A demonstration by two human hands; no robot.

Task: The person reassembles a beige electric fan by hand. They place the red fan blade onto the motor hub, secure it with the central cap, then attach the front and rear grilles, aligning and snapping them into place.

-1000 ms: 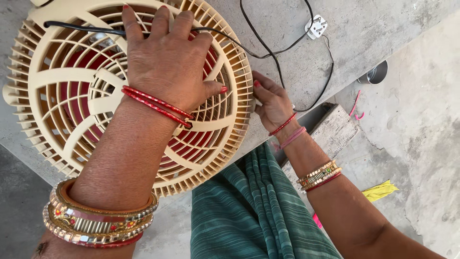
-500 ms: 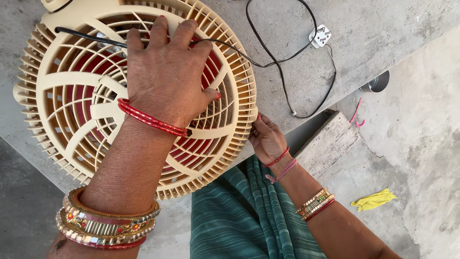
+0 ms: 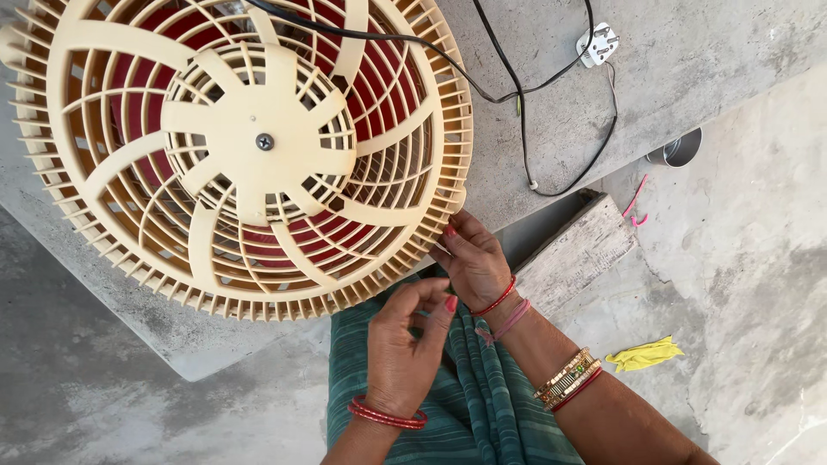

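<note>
A round fan (image 3: 250,146) with a cream plastic grille of curved ribs and thin slats, red blades showing through and a single screw at its hub, lies flat on a rough grey concrete slab (image 3: 689,77), its top and left edge cut off by the frame. The right hand (image 3: 472,258) touches the grille's lower right rim with fingers loosely curled, while the left hand (image 3: 405,349) hovers just below the rim with fingertips pinched together; whether they hold anything is too small to tell. A black cord (image 3: 517,95) crosses the fan to a white plug (image 3: 597,43), with a weathered wooden block (image 3: 573,254) and a crumpled yellow scrap (image 3: 644,353) lying beyond.
</note>
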